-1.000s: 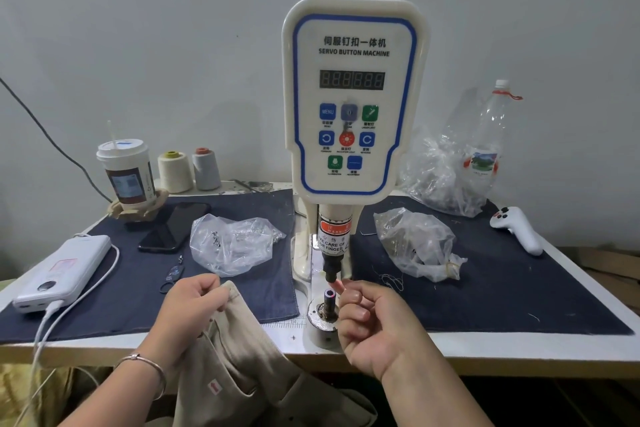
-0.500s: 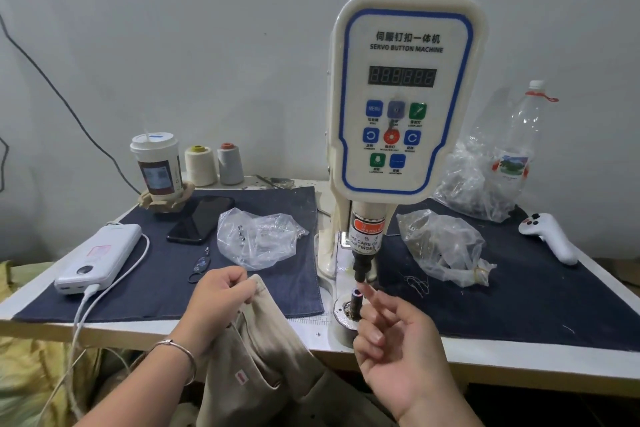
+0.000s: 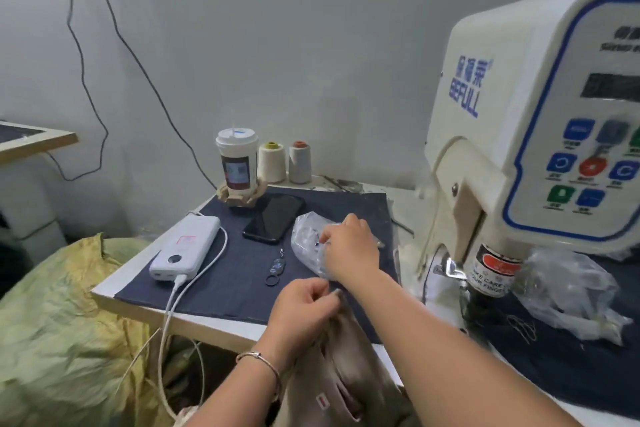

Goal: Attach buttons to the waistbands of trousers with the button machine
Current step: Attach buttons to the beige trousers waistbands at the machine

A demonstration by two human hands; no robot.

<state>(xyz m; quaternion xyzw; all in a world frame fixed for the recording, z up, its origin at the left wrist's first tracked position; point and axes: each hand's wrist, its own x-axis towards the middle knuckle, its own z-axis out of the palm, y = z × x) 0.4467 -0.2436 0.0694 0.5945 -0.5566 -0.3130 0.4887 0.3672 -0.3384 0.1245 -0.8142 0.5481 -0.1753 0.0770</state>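
The white button machine (image 3: 540, 121) stands at the right, its black punch head (image 3: 483, 302) low over the table. My left hand (image 3: 304, 308) grips the waistband of the beige trousers (image 3: 343, 374) at the table's front edge. My right hand (image 3: 349, 243) has crossed to the left and reaches into a clear plastic bag of small parts (image 3: 306, 239) on the dark cloth mat (image 3: 235, 288). Its fingertips are curled inside the bag; what they touch is hidden. A second clear bag (image 3: 568, 291) lies right of the machine.
On the mat sit a white power bank (image 3: 187, 246) with cable, a black phone (image 3: 275, 217), small snips (image 3: 276, 269), a paper cup (image 3: 237, 163) and two thread cones (image 3: 285, 161). A yellow-green sack (image 3: 52, 322) lies left of the table.
The view has swung left. My right hand left the machine's die and moved left across the table into the clear bag. My left hand still holds the trousers.
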